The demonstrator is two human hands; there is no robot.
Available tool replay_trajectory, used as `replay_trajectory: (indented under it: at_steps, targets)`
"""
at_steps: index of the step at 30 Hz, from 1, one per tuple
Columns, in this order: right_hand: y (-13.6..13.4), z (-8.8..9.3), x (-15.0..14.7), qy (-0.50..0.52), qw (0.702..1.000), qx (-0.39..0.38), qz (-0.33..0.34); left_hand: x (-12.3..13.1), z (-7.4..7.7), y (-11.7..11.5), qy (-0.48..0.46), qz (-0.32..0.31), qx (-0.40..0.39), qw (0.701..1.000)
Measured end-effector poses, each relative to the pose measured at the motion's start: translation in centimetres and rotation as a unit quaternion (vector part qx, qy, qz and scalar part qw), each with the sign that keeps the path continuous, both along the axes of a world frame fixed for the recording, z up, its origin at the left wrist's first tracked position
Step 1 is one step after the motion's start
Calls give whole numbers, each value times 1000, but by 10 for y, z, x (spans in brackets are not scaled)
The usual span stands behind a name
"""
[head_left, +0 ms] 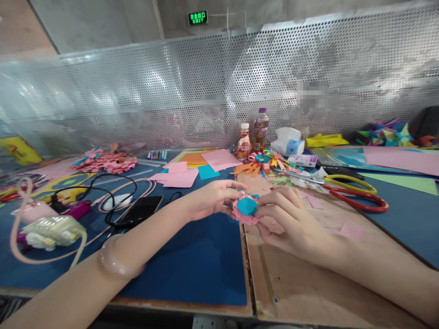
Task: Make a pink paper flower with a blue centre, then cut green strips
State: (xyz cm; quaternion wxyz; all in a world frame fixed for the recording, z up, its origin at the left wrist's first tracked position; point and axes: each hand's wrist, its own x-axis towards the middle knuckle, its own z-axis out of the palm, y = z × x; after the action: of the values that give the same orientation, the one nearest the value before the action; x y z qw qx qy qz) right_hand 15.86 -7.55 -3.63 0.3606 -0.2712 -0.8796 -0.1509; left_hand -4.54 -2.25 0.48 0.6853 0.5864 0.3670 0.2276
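Observation:
A pink paper flower with a blue round centre (246,208) is held just above the table between both hands. My left hand (210,197) pinches its left edge with thumb and fingers closed on it. My right hand (287,214) grips the right side, fingers curled round the petals. A pale bangle (116,260) sits on my left forearm.
Red and yellow scissors (356,194) lie to the right. Pink and blue paper squares (192,176), two bottles (252,137), a tissue pack (290,144), finished paper flowers (101,161), a phone (140,209) and cables crowd the blue mat (192,265). A perforated metal screen (219,87) stands behind.

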Motion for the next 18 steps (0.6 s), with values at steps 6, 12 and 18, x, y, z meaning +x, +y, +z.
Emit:
replay_trajectory:
  at_steps: [6, 12, 18]
  targets:
    - [0, 1, 0, 21, 1000, -2, -2, -1, -2, 1, 6, -3, 6, 1000]
    - [0, 2, -2, 19, 1000, 17, -6, -1, -3, 2, 1, -8, 3, 1000]
    - [1, 1, -2, 18, 1000, 17, -2, 1, -1, 1, 1, 1, -4, 1000]
